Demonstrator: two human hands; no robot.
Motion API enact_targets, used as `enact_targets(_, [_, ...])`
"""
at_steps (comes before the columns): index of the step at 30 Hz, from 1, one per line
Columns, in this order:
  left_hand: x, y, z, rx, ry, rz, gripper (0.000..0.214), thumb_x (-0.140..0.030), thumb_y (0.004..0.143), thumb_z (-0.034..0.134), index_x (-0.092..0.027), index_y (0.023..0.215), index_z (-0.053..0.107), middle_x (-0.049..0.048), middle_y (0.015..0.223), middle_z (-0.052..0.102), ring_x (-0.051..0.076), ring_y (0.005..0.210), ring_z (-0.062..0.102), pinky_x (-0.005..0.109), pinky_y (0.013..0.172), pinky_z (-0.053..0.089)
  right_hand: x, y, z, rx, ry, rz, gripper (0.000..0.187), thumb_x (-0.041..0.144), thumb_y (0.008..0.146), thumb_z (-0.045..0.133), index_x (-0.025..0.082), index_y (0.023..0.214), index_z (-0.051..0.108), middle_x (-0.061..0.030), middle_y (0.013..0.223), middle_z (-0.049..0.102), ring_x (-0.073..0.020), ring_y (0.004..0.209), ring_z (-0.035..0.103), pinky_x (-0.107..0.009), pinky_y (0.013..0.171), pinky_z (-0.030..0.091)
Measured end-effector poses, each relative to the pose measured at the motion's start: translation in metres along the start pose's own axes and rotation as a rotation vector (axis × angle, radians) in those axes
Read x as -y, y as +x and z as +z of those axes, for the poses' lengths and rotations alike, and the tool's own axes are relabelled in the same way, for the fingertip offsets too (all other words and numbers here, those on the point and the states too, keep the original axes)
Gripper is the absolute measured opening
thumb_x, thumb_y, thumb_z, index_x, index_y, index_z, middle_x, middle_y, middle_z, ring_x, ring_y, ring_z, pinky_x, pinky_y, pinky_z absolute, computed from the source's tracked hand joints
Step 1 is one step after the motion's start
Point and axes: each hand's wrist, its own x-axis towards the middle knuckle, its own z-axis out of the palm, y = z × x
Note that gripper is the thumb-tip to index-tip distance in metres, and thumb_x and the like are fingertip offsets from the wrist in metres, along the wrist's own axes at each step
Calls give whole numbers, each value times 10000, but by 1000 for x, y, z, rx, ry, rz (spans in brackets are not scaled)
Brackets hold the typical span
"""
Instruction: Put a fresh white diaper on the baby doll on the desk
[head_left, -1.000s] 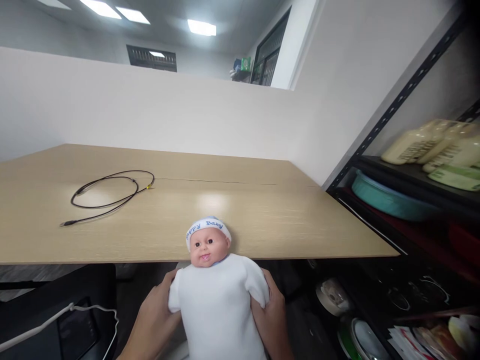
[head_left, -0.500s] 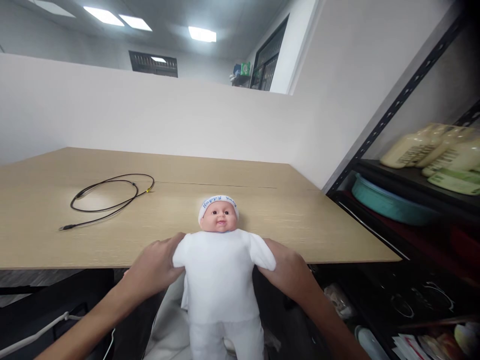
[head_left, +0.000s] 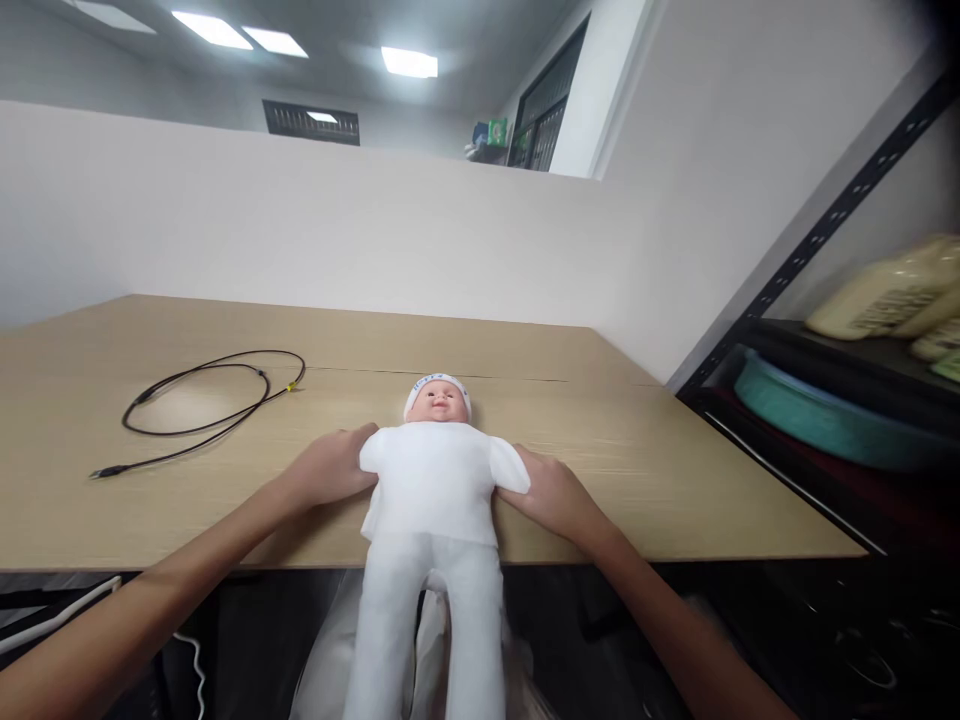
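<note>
A baby doll in a white suit and a white cap lies face up on the wooden table, its head pointing away from me. Its legs hang over the near edge. My left hand is closed on the doll's side under its arm. My right hand grips the opposite side under the other arm. Both of my forearms reach in from the bottom of the view.
A coiled black cable lies on the table to the left. A black metal shelf stands at the right with a teal basin and yellowish bottles. A white partition wall runs behind the table.
Both hands have carried the doll up from below the table edge and forward, laying its upper body on the tabletop. The legs are now in view, hanging over the edge.
</note>
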Motion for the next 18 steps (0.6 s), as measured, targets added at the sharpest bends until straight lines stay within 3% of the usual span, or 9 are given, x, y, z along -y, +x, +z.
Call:
enact_targets(3, [10, 19, 6, -66, 66, -24, 293, -491, 921, 602, -264, 1106, 610, 83, 1076, 814, 354, 964, 759, 362, 692, 416, -19, 26, 11, -39, -44, -3, 372, 330, 927, 714, 257, 1291, 705, -74, 1222, 825, -299, 1047, 772, -347, 821, 536])
enact_targets(9, [40, 66, 23, -352, 179, 37, 427, -483, 966, 629, -228, 1307, 646, 117, 1226, 783, 370, 1137, 707, 425, 879, 512, -61, 85, 33, -144, -146, 7, 404, 405, 925, 726, 225, 1287, 712, -110, 1213, 798, -346, 1114, 725, -404, 874, 526])
enact_targets(13, [57, 98, 22, -372, 189, 2, 355, -461, 964, 646, -235, 1238, 652, 109, 1203, 789, 361, 1108, 722, 411, 834, 519, -79, 117, 39, -187, -227, 1, 349, 417, 941, 717, 232, 1238, 718, -99, 1131, 801, -333, 1041, 726, -396, 828, 527])
enact_targets(18, [71, 137, 16, -396, 234, 9, 319, -404, 939, 666, -221, 1200, 656, 109, 1175, 797, 369, 1099, 738, 421, 857, 509, -92, 151, 39, -243, -172, -34, 365, 402, 982, 679, 238, 1307, 704, -93, 1220, 795, -325, 1108, 726, -399, 885, 536])
